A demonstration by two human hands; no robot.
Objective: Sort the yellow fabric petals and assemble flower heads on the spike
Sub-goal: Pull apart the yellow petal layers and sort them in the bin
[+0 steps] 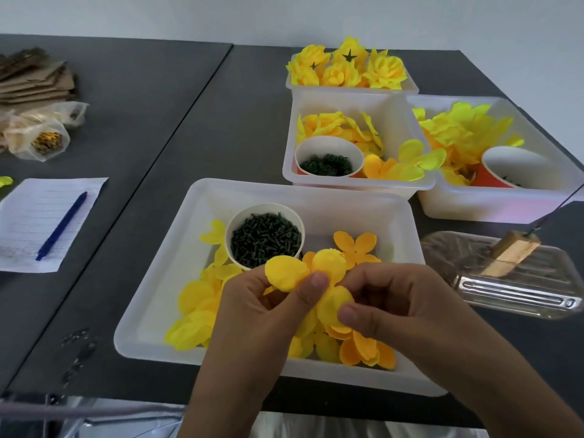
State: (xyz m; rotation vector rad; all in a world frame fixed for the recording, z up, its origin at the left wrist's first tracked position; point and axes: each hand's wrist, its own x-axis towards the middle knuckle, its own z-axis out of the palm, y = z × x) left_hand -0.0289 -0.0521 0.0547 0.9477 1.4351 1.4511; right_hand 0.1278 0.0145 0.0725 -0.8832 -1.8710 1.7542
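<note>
Yellow fabric petal piece [311,281], held above the near white tray [151,298]: my left hand [262,314] pinches its centre under the thumb, and my right hand [395,308] pinches its lower lobe between thumb and curled fingers. Below my grip lie loose yellow and orange petals [357,346] in the same tray. Just beyond my grip, a paper cup [264,237] of dark green pins. Beyond and to the right of my grip, a wooden block [513,252] carries the thin spike [556,207]. Farthest beyond, a tray holds finished flower heads [347,67].
</note>
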